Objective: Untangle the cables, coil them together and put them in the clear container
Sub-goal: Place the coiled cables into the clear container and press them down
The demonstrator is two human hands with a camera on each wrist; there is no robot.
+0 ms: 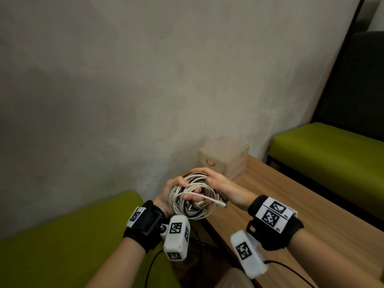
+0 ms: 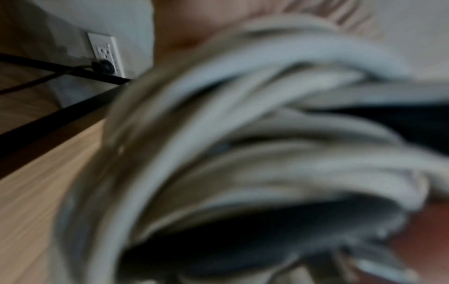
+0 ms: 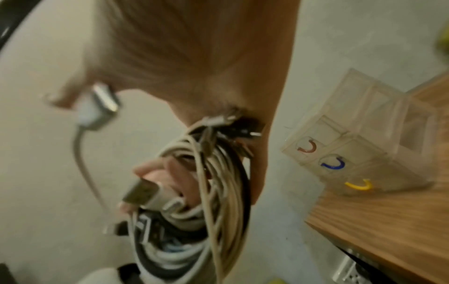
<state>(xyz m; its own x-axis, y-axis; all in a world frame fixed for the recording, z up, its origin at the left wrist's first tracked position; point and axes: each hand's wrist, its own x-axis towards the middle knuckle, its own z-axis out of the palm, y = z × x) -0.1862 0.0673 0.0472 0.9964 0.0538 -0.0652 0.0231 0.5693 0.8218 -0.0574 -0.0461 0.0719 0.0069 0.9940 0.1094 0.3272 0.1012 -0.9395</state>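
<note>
1. The coil of cables (image 1: 190, 197), white strands mixed with black, is held in the air between both hands, just short of the clear container (image 1: 225, 157) on the bench (image 1: 291, 204) beyond them.
2. The left hand (image 1: 172, 194) curls its fingers through the loops; the right hand (image 1: 216, 183) clasps the coil's far side from above.
3. Likely light, soft and springy, so the loops will want to fan out.
4. A plug end (image 1: 202, 204) pokes loose toward the right wrist; best gripped across all strands, with that end tucked in.
</note>
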